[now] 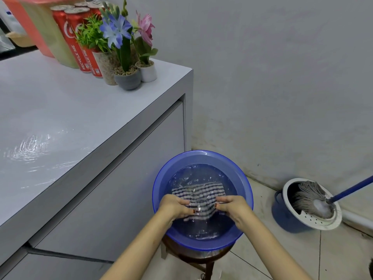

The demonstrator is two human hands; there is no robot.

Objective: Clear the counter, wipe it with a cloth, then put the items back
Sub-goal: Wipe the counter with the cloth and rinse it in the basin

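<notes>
A blue-and-white striped cloth (199, 194) lies under water in a blue plastic basin (201, 157) that rests on a small stool. My left hand (175, 205) grips the cloth's near left edge and my right hand (232, 206) grips its near right edge, both dipped in the water. The white counter (66, 118) to the left shows wet streaks near its front left. At its far corner stand red soda cans (70, 40), three small flower pots (127, 77) and an orange-lidded container (43, 27).
A blue mop bucket (286, 215) with a white strainer and a grey mop head (313, 199) stands on the tiled floor at the right, its blue handle reaching off to the right. A grey wall runs behind. The counter's front is a drawer panel.
</notes>
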